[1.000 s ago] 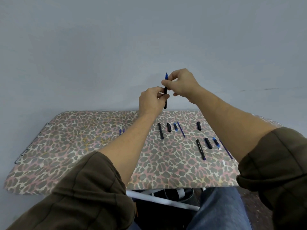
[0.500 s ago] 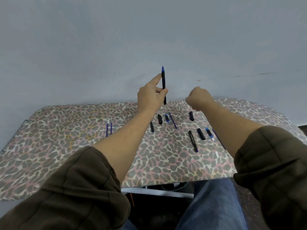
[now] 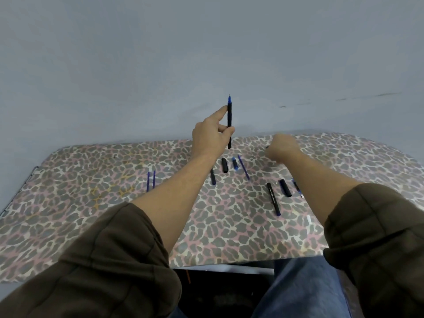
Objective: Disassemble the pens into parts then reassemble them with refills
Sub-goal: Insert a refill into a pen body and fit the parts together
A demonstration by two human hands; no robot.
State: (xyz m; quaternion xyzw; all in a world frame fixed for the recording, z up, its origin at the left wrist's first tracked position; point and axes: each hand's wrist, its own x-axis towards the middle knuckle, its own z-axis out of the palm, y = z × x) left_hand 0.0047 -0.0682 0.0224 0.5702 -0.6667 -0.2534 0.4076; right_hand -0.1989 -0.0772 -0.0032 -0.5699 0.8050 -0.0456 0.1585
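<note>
"Grey wall (image 3: 114,65) behind, leopard-print table (image 3: 68,214) in front. State what you hold."

"My left hand (image 3: 210,136) pinches the pen (image 3: 229,120) between thumb and fingers, upright, blue tip uppermost, raised clear of the table. My right hand (image 3: 283,149) is down at the far side of the cloth, fingers curled under. A dark speck shows at its edge, but I cannot tell whether it grips anything."

"Loose parts?"

"Two spare refills (image 3: 150,181) lie side by side to the left. Between my forearms: a black barrel (image 3: 213,176), a cap (image 3: 224,165), a blue grip piece (image 3: 234,163) and a refill (image 3: 243,167). Nearer me, a printed barrel (image 3: 273,199) and a second cap (image 3: 285,188); another blue piece (image 3: 296,185) is half hidden by my right forearm."

"Hazards?"

"Three, in my judgement. The pen rests in a light pinch only; a knock from my right hand could tip it out and onto the floor. My right forearm hangs just over the near parts, so a careless sweep would scatter them or mix the two sets. Round parts may also roll off the cloth."
</note>
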